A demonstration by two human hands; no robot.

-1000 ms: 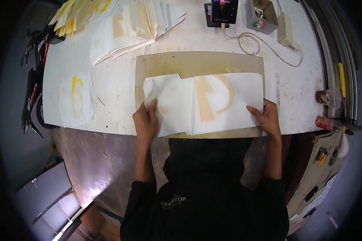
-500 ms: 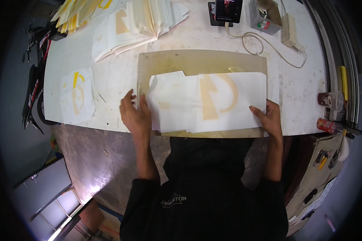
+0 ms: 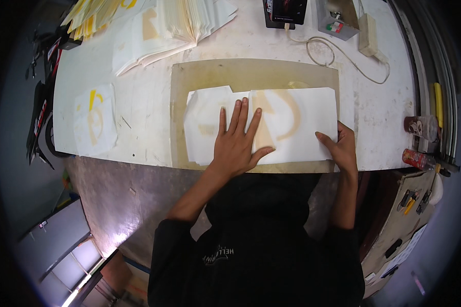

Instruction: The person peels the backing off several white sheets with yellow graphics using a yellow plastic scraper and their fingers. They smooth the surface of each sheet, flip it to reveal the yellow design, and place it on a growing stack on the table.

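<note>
We see the left hand (image 3: 234,148) spread open, probably to steady the white paper sheets (image 3: 308,125); the right hand (image 3: 343,148) pinches their edge.

We look down from the wearer's head through the left of two side-by-side fisheye cameras, upright and unmirrored. We face the worktop (image 3: 146,97) over the dark top (image 3: 266,225), near enough to see the left hand (image 3: 234,149) and right hand (image 3: 344,147) clearly, wide enough to catch the floor (image 3: 118,199); straight edges bend toward our rim.
</note>
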